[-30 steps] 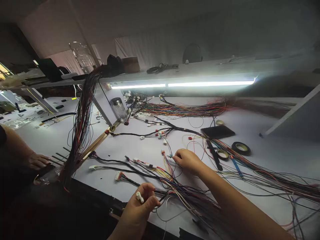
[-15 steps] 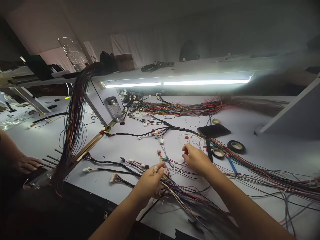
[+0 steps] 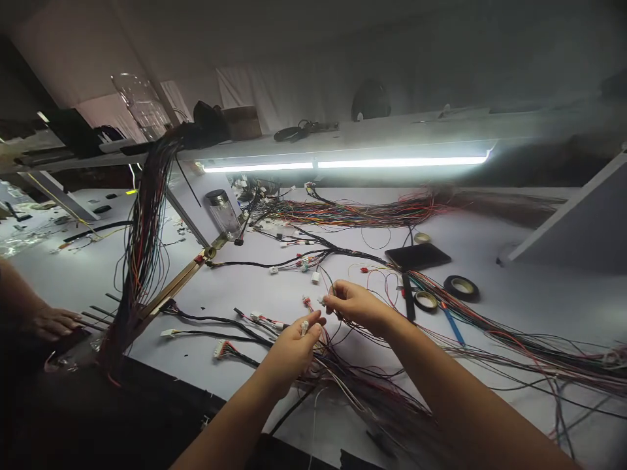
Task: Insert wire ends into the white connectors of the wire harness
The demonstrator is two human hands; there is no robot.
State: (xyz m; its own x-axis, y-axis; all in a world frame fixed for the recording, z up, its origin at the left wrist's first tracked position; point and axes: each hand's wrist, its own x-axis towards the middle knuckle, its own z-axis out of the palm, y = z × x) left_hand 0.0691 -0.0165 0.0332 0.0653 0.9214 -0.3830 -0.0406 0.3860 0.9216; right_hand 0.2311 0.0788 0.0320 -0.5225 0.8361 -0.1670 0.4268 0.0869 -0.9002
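Note:
Pinched between the thumb and fingers of my left hand (image 3: 292,346) is a small white connector (image 3: 304,327). My right hand (image 3: 360,307) has its thumb and index finger closed on a wire end with a small whitish connector (image 3: 321,301) at its tip, just above my left fingertips. Thin loose wires trail from below both hands towards the lower right. A red-and-white connector (image 3: 306,301) lies close by, and a white connector (image 3: 315,278) rests on the table beyond it. Left of my left hand lie black-sleeved harness branches (image 3: 220,319), one ending in a wide white connector (image 3: 219,350).
Tape rolls (image 3: 461,287), a blue pen-like tool (image 3: 453,325) and a black phone-like slab (image 3: 418,256) lie to the right. A wire bundle (image 3: 147,228) hangs from the shelf, near a glass jar (image 3: 223,212). Another person's hand (image 3: 55,322) rests at far left.
My right hand has moved left, close to my left hand, and now pinches a wire end with a small connector. My left hand keeps its white connector and has barely shifted.

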